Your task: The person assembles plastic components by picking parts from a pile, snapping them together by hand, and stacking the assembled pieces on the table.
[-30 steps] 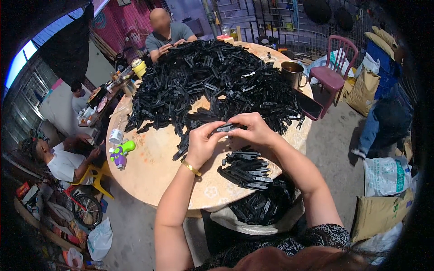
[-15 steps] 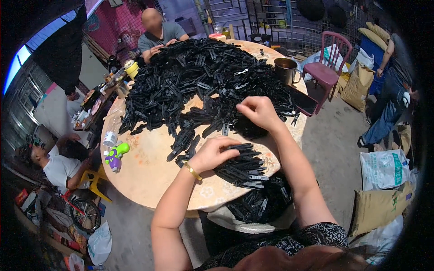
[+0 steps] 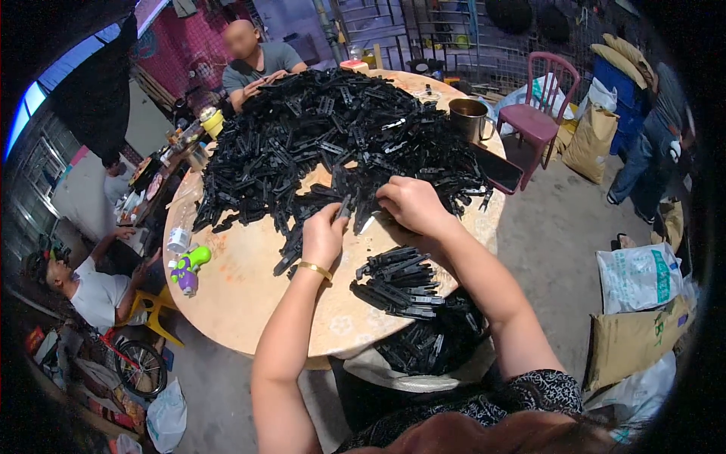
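A big heap of slim black plastic parts (image 3: 302, 136) covers the far side of the round table (image 3: 234, 287). My left hand (image 3: 324, 238) pinches one black plastic part (image 3: 344, 208) upright at the heap's near edge. Close by on the right, my right hand (image 3: 416, 206) has its fingers curled together against the heap; what they hold is hidden. A small whitish pointed piece (image 3: 368, 225) shows just below those fingertips. Nearer to me, a neat bundle of black parts (image 3: 397, 284) lies at the table's edge. Below it, an open white sack (image 3: 423, 382) holds more black parts.
A green and purple toy (image 3: 189, 268) and a clear plastic bottle (image 3: 178, 239) lie at the left. At the right are a metal mug (image 3: 469, 119) and a phone (image 3: 499, 168). Across the table sits a person (image 3: 261, 64). A maroon chair (image 3: 533, 113) stands beyond.
My left hand has left the bundle, moved up to the heap and taken a black part. My right hand has come down and left onto the heap's near edge.
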Motion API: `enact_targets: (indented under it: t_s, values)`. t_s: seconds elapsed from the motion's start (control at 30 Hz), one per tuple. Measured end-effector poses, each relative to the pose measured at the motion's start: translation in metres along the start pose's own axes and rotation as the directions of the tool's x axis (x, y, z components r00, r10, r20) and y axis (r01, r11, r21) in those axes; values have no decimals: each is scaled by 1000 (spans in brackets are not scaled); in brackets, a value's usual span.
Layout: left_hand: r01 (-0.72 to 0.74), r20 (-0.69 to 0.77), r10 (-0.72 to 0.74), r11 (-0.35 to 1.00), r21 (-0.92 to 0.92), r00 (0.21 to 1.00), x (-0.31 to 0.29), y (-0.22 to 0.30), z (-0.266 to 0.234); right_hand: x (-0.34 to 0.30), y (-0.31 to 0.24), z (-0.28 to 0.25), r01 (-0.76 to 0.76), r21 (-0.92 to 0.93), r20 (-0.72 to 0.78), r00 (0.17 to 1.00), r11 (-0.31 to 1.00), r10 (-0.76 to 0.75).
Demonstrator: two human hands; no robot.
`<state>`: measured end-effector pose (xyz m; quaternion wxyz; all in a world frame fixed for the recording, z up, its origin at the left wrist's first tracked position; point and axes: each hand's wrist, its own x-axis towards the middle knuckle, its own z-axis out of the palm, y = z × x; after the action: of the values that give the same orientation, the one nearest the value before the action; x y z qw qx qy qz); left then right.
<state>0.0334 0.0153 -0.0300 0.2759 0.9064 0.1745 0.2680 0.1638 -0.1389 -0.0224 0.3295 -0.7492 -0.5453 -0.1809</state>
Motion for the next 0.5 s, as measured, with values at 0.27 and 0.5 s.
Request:
enact_targets:
  t_s: [0.27, 0.5]
  values:
    - [536, 485, -236, 467, -703, 842, -3, 5, -21, 3, -11, 9, -243, 756, 113, 963, 609, 243]
    - [609, 574, -210, 343, -715, 792, -6, 13, -24, 4, -12, 19, 97, 699, -56, 995, 709, -81]
